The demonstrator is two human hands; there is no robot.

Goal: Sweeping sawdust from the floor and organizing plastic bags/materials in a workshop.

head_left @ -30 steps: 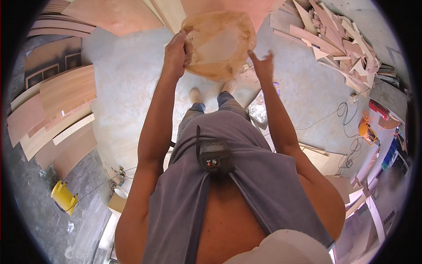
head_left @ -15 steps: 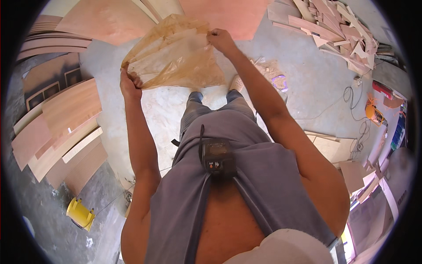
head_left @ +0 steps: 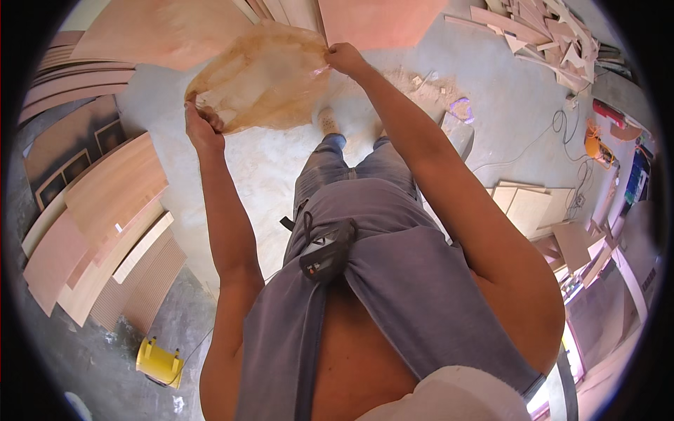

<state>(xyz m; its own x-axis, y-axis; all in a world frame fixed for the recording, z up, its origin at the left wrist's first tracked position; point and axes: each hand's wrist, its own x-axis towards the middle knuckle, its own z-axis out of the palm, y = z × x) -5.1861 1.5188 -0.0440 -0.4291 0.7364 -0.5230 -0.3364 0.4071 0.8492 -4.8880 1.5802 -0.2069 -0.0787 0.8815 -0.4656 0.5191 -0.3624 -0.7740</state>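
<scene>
A thin, see-through plastic bag (head_left: 274,81), stained brownish yellow, is stretched out in front of me above the floor. Its near left edge is gripped by my left hand (head_left: 205,128), with the fingers curled into the film. My right hand (head_left: 344,59) pinches the bag's far right edge. Between the two hands the film hangs spread and rounded, touching neither the boards nor the floor as far as I can see.
Large boards (head_left: 161,31) lie ahead, and stacked panels (head_left: 116,189) stand on the left beside a yellow container (head_left: 159,361). Wood offcuts (head_left: 540,28) are heaped at the far right. Sawdust (head_left: 428,88) and cables (head_left: 562,123) lie on the floor.
The bag has spread from crumpled folds into a smoother, fuller shape. Both hands have moved slightly left and up in view, keeping hold. My feet have shifted, and the device at my chest has tilted.
</scene>
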